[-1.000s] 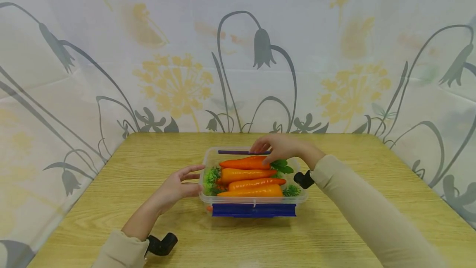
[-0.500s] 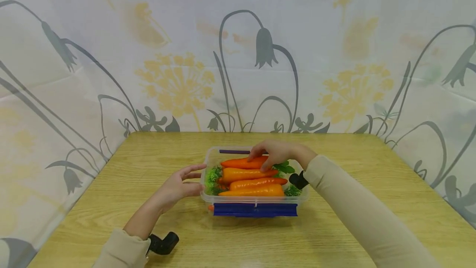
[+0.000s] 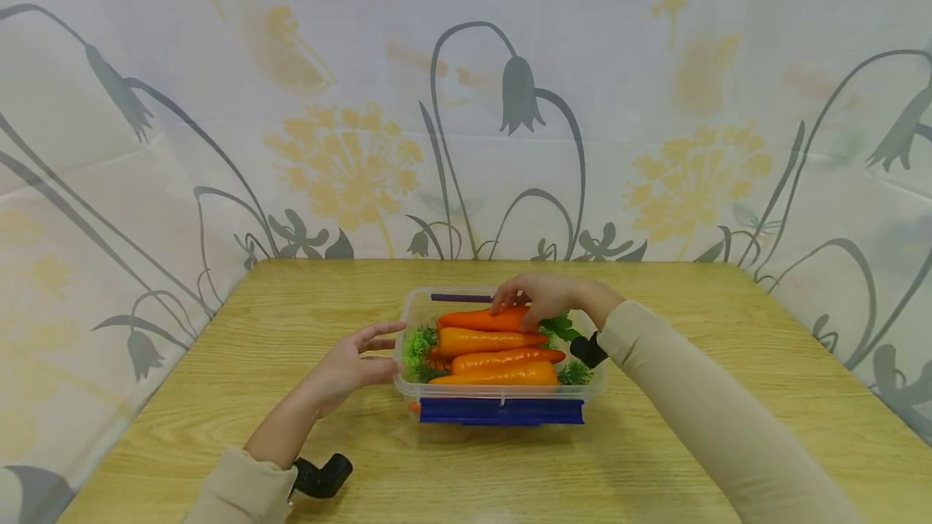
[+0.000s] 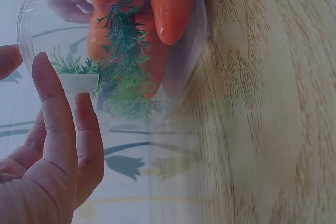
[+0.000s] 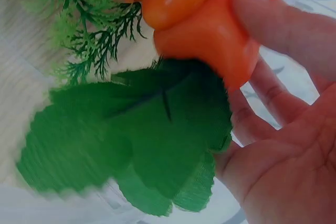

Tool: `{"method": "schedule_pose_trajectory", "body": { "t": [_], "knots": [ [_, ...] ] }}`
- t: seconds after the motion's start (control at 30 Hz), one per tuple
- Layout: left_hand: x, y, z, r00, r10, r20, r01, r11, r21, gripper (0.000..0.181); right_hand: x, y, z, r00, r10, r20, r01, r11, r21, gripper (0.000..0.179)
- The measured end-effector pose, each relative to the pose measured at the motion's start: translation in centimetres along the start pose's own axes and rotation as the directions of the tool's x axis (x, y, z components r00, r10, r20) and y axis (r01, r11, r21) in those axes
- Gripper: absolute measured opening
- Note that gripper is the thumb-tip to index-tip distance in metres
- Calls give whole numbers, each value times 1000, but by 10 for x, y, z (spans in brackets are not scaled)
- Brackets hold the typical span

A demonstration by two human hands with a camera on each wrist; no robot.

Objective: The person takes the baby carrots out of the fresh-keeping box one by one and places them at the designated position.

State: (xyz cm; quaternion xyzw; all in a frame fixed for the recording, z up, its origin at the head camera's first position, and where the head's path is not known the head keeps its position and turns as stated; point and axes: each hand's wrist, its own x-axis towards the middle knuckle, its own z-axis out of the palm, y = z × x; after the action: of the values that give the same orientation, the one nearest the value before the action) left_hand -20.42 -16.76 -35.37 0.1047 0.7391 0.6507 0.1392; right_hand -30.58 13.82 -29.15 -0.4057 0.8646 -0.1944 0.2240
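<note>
A clear plastic container (image 3: 502, 390) with blue latches stands on the table, filled with several orange carrots (image 3: 506, 374) and sprigs of greenery. Across its far side lies a redder carrot (image 3: 473, 319), whose broad leaves (image 5: 131, 124) hang toward the right wrist camera. My right hand (image 3: 549, 297) pinches this carrot near its leafy end, thumb on the near side and fingers beyond. At the container's left end is my left hand (image 3: 338, 370), its fingers fairly straight and touching the wall and rim. Through that wall, the left wrist view shows green fronds (image 4: 126, 61).
The wooden table (image 3: 291, 297) extends around the container on all sides. Behind it hangs a cloth backdrop (image 3: 349, 87) printed with flowers. A blue front latch flap (image 3: 502, 411) hangs down. Each wrist carries a black camera mount (image 3: 323, 475).
My right hand has come down from the far rim onto the reddish carrot and now grips it. That carrot has shifted slightly right. My left hand stays at the container's left end.
</note>
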Motion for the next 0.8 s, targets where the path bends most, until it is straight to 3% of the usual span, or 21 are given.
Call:
{"method": "schedule_pose_trajectory", "body": {
  "t": [0.17,0.4,0.8],
  "knots": [
    [1,-1,0,1000,-1,-3,1,1000,-4,61,-1,0,-1,1000,9,-1,-9,1000,-23,43],
    [1,-3,0,1000,-11,4,11,1000,-22,62,-6,-3,-4,999,48,-1,-48,998,27,44],
    [1,0,2,1000,-18,-9,18,1000,-20,62,-15,-9,-6,1000,-11,-23,11,1000,-7,44]
  ]
}}
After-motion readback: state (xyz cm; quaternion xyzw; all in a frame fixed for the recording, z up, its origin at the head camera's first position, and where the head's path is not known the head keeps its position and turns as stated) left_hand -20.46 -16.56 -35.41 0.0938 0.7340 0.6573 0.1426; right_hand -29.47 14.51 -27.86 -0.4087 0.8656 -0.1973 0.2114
